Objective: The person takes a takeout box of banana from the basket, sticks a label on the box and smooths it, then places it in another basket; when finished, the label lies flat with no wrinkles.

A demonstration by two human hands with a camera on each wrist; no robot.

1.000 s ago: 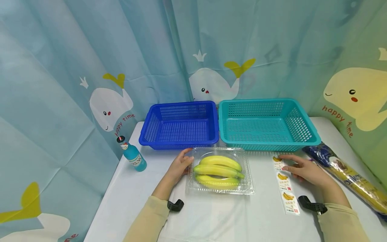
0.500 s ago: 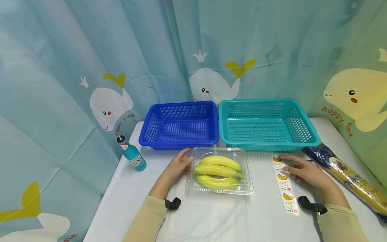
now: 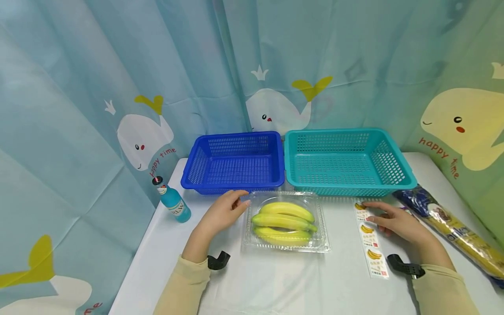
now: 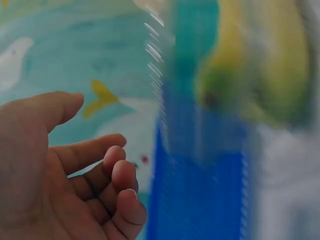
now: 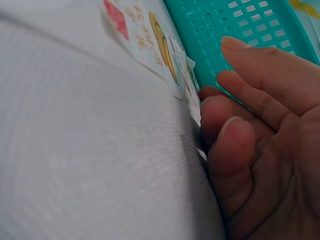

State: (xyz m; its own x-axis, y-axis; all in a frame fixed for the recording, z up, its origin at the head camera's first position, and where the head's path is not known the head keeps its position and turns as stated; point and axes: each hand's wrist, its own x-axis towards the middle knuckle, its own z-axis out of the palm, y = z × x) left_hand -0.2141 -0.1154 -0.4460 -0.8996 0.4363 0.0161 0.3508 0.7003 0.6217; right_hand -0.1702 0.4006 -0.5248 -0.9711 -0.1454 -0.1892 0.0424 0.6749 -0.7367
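Observation:
A clear plastic clamshell container (image 3: 323, 238) with several bananas (image 3: 283, 222) inside lies at the middle of the table. Just off its left side is my left hand (image 3: 220, 212), its fingers loosely bent with nothing in them; the left wrist view has a gap between the fingertips (image 4: 125, 175) and the container's ridged edge. My right hand (image 3: 399, 224) rests at the top of a strip of banana stickers (image 3: 369, 236) on the right. Its index fingertip is at the uppermost sticker, and the thumb (image 5: 265, 67) stays apart from the fingers in the right wrist view.
Behind the container stand a dark blue basket (image 3: 232, 191) and a teal basket (image 3: 350, 191), side by side. On the left is a blue bottle (image 3: 176, 203). A long yellow-and-blue package (image 3: 456, 227) lies along the right edge. A whale-print curtain (image 3: 220, 65) hangs behind the table.
My left hand has drawn back to the left, its fingers coming away from the container's side. The right hand and the sticker strip have stayed in place.

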